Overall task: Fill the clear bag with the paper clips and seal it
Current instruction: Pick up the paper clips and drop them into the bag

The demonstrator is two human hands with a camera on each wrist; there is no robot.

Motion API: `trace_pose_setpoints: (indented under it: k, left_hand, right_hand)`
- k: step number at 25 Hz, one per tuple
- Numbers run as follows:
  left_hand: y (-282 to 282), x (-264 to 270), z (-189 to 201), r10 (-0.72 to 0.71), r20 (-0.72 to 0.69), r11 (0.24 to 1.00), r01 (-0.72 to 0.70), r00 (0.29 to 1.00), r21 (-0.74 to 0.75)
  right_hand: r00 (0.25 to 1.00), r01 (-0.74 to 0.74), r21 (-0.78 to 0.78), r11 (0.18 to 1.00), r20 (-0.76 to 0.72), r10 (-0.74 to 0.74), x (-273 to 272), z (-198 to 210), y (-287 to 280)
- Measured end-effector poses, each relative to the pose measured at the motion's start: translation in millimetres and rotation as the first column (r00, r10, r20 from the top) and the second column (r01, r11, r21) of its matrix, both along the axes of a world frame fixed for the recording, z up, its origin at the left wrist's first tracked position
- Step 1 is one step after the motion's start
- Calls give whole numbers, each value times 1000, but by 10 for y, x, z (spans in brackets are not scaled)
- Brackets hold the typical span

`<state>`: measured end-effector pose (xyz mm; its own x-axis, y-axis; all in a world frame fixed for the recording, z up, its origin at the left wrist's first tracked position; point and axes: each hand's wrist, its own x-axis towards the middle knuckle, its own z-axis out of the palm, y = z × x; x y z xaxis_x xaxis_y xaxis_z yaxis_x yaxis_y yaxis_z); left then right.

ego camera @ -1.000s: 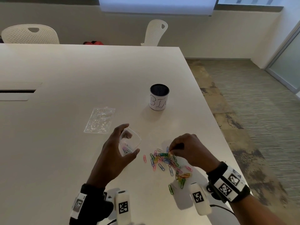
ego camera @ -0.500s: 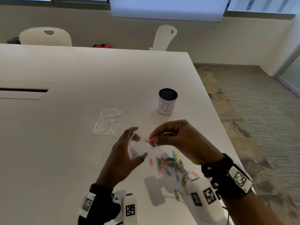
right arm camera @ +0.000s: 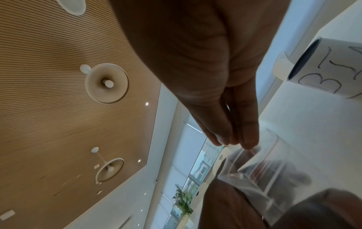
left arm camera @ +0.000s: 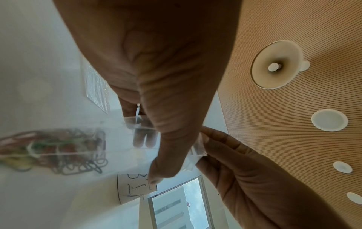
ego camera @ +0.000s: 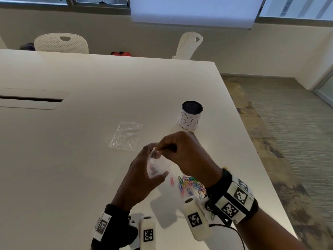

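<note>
My left hand (ego camera: pixel 142 168) holds a small clear bag (ego camera: pixel 158 166) upright above the table, thumb in front and fingers behind. Some coloured clips lie in its bottom (left arm camera: pixel 58 148). My right hand (ego camera: pixel 180 150) hovers at the bag's mouth with its fingertips (right arm camera: pixel 231 139) pinched together. A thin pink clip (right arm camera: pixel 252 152) shows just under them inside the mouth. The loose pile of coloured paper clips (ego camera: pixel 191 184) lies on the table under my right wrist. In the left wrist view my right hand (left arm camera: pixel 235 162) touches the bag's rim (left arm camera: pixel 197 148).
A flat stack of spare clear bags (ego camera: pixel 126 136) lies left of and beyond the hands. A white cup marked BIN (ego camera: pixel 191 117) stands further back. The white table (ego camera: pixel 72 159) ends close to the right of the clip pile. Two white chairs (ego camera: pixel 61 43) stand at the far side.
My right hand picked pink clips from the pile, rose and moved left, and now has its fingertips in the bag's mouth. My left hand kept holding the bag.
</note>
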<state>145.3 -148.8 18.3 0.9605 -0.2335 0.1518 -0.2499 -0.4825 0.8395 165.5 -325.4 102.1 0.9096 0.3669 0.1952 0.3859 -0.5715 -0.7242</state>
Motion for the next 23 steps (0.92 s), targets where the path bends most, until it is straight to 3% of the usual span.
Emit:
trace_pose_setpoints:
  k: [3,7,14,18,23]
  left_hand:
    - [16,14,-32,2,8,1000,-2,1000,31]
    - [49,21,-59,11,20,1000,-10,1000,-9]
    - [22,51,-74,-6,20,1000,5,1000,8]
    - [13,63,-56,-6,-10,1000,6,1000,12]
    - [15,68,-55,-2,-12,1000,2,1000,8]
  right_hand:
    - [996,78,29,997,48,-79,14,21,-189]
    - [986,163,-4,987,-32,-163,58,-228,-594]
    - [976,-47,-385,922,-216,-41,-160,-763,-864]
    - [987,-131,-514,848,-150,61,-266,-897,-799]
    - [987,-147,-585,798,-133,85,-295,-913,-814]
